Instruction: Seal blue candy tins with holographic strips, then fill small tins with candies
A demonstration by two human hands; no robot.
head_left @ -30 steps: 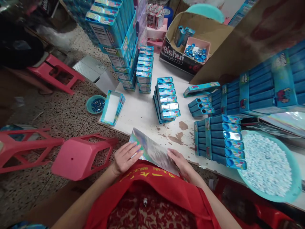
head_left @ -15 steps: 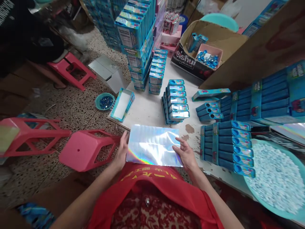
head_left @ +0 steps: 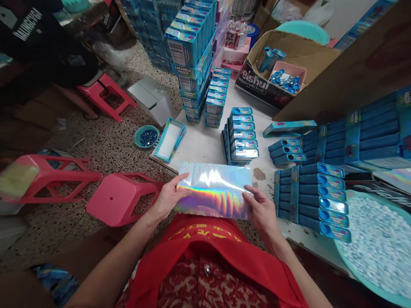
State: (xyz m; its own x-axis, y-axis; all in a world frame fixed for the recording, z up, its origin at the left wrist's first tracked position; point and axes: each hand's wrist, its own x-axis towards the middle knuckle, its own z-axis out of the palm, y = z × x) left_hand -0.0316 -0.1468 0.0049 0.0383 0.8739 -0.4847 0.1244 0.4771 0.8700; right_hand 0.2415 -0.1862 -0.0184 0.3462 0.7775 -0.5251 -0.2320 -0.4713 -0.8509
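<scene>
- Head view: a shiny sheet (head_left: 213, 190) lies above the red apron (head_left: 205, 256), at the near edge of the white table (head_left: 199, 147).
- The left hand (head_left: 168, 199), beside the sheet half a second ago, now reaches over its left end and holds it; the right hand (head_left: 263, 209) pinches the right end. The sheet seems better controlled.
- Its long axis runs left to right across the person's body, glossy face up, rainbow band nearer the apron.
</scene>
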